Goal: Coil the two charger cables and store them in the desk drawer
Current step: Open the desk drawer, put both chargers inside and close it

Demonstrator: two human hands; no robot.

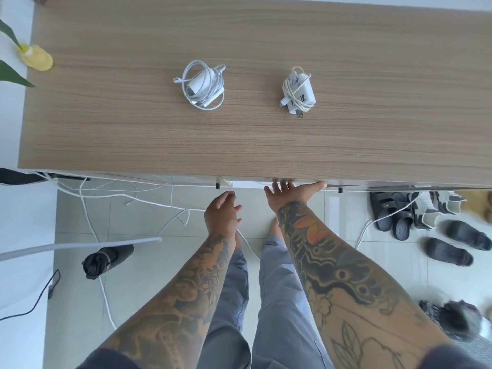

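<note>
Nearest, two tattooed forearms over grey trousers, reaching toward the desk's near edge. Left hand (222, 211) loosely curled just below the edge, fingertips at a small white tab or cable end; whether pinching it, cannot tell. Right hand (288, 194) spread flat, fingers straight and tucked under the desk edge against the white drawer front (250, 184), thumb stretched out to the right along the edge. Loose white cords (138, 198) trailing over the floor tiles to the left, dark sandals (394, 211) grouped on the right.

Farther, well apart from both hands, on the wooden desk top (372, 102): left coiled charger (203, 85), white cable looped around its adapter; right coiled charger (298, 91), cable wound tight around a white plug block, prongs pointing near. Handwritten "12" readable on that block; other marks illegible. At the far left corner, a yellow object (36, 55) beside green leaves.
</note>
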